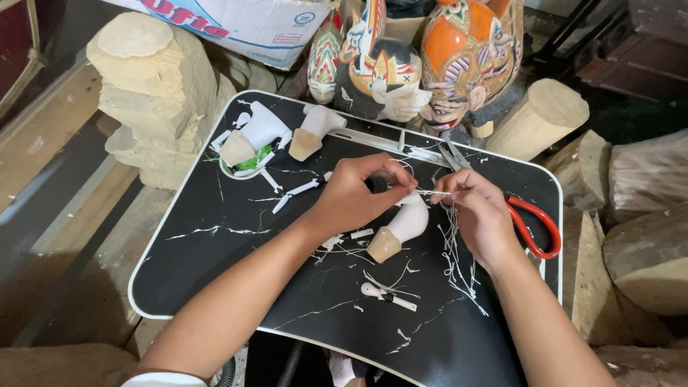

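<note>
A thin white strand of fibre (432, 192) is stretched level between two sets of fingertips, just right of the frame's centre. A small white-painted wooden piece with a bare tan, cut end (398, 229) is found directly beneath it, tilted, the tan end turned toward the lower left (its upper part is hidden by the fingers). A loose bundle of white fibres (454, 247) is seen trailing downward right of centre.

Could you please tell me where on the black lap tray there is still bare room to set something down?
The black tray is barest at its near left, between the left forearm and the left rim. Another patch lies near the front rim, right of the small white peg. It is crowded around both hands, where white strands scatter, and at the far left by the white carved pieces.
</note>
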